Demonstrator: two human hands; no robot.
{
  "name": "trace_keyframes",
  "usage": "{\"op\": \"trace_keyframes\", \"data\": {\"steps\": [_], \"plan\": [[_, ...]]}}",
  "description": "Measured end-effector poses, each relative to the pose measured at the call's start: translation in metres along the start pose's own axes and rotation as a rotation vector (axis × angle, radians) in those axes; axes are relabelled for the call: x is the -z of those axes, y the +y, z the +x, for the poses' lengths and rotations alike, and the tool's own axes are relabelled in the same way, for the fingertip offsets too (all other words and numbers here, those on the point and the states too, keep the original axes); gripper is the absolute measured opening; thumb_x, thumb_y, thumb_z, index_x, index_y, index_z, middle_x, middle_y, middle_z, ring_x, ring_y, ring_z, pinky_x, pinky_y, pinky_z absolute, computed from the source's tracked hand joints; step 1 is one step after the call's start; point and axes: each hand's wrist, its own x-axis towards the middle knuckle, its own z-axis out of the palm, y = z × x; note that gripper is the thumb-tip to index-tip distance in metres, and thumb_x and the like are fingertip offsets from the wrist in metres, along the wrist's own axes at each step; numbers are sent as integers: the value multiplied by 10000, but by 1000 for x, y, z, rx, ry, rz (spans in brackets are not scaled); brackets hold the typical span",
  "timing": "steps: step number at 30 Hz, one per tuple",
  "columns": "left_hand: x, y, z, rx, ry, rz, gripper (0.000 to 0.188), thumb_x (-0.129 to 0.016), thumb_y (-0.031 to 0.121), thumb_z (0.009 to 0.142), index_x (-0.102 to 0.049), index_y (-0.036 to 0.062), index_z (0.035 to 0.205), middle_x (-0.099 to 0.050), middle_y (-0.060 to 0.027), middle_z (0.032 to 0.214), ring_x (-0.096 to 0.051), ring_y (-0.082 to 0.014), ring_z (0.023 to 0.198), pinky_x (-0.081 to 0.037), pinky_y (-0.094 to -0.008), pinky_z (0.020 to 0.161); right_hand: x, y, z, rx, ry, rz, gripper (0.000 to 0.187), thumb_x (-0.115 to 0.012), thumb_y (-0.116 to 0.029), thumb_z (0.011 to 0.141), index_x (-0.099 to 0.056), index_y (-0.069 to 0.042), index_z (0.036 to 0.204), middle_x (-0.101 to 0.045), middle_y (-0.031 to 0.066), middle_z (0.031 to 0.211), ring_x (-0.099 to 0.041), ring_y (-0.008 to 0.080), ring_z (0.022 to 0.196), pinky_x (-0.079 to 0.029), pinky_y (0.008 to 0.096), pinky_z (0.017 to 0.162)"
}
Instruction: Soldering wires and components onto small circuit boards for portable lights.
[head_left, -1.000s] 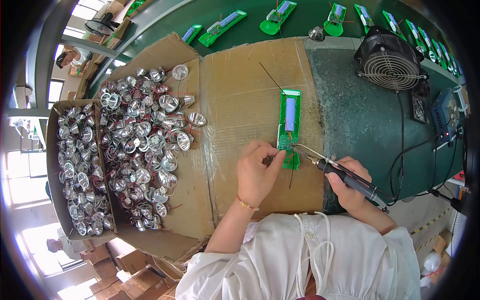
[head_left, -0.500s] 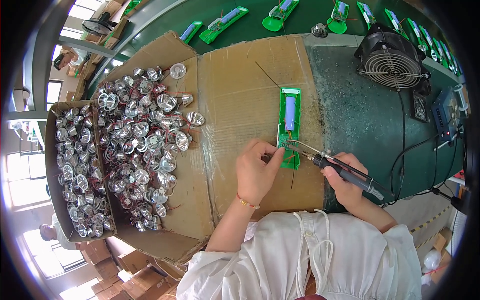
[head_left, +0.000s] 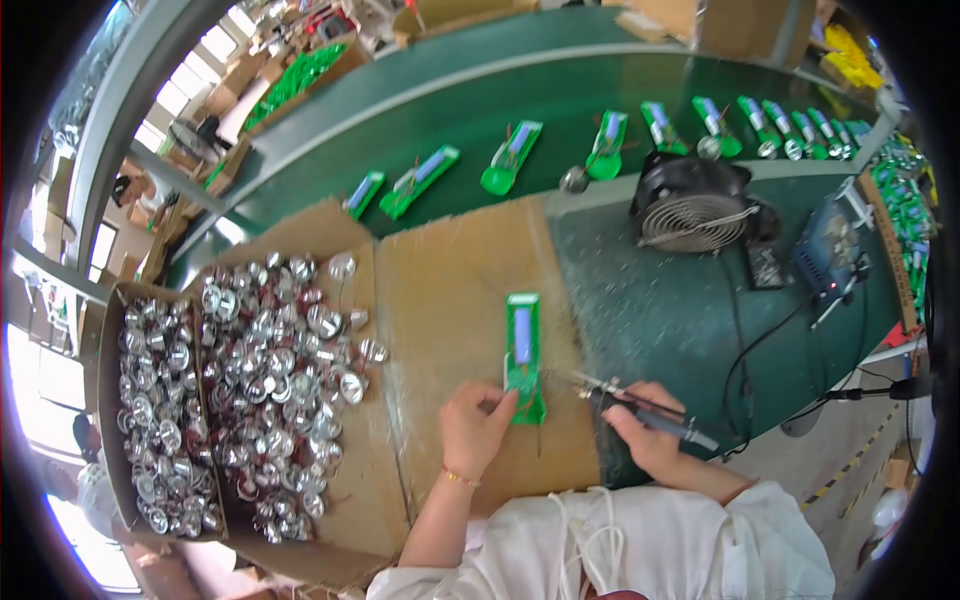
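Note:
On the cardboard sheet (head_left: 460,270) lies a green plastic torch housing (head_left: 530,395), upright to me, holding a blue-purple cylindrical battery (head_left: 523,335) and a small circuit board with wires. My left hand (head_left: 477,425) is closed at the housing's lower left edge, thumb and fingertips pinched against it; whether a thin wire is between them is hidden. In my right hand (head_left: 645,435) is a grey soldering iron (head_left: 660,422) with a thin feed tube along it. Its tip points left, just right of the housing and apart from it.
A divided cardboard box (head_left: 388,500) at left holds many silver reflector cups (head_left: 270,385) with red wires. A black fan (head_left: 690,205) and a blue soldering station (head_left: 830,250) with cables stand at right. Behind, green housings (head_left: 512,158) line a green conveyor (head_left: 420,110).
The head view has tilted up, showing more of the conveyor. The soldering iron's tip has drawn back rightward from the circuit board. My left hand stays at the housing.

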Motion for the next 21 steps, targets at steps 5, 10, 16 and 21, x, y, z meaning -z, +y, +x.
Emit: {"op": "trace_keyframes", "data": {"steps": [5, 10, 16, 21], "plan": [[3, 4, -6, -139, 72, -116, 104, -714, 126, 719, -670, 42, 764, -612, -98, 790, -600, -219, 662, -469, -299, 582, 10, -12, 0, -33, -18, -29, 163, -693, -105, 763, -614, -5, 865, -625, 64, 748, -566, 101, 639, -449, 234, 579], [3, 1, -8, -454, 71, 75, 94, -716, 87, 704, -688, 51, 786, -593, -80, 823, -567, -219, 742, -454, -311, 645, 8, -8, -2, -55, 7, 8, 155, -688, -101, 767, -618, -4, 864, -627, 65, 752, -566, 100, 640, -448, 233, 580], [3, 5, -6, -287, 71, -91, 63, -712, 84, 705, -684, 48, 748, -581, -79, 770, -550, -217, 722, -443, -310, 639, 10, -9, 2, -70, -12, 20, 142, -685, -95, 769, -608, -3, 847, -624, 67, 746, -571, 109, 636, -447, 240, 567], [2, 3, -1, -129, 4, -136, 64, -711, 88, 695, -670, 38, 697, -565, -70, 737, -531, -177, 664, -434, -295, 590, 5, -11, 5, 122, -79, -43, 143, -681, -89, 768, -602, 8, 838, -614, 75, 719, -570, 128, 602, -442, 250, 537]]}}
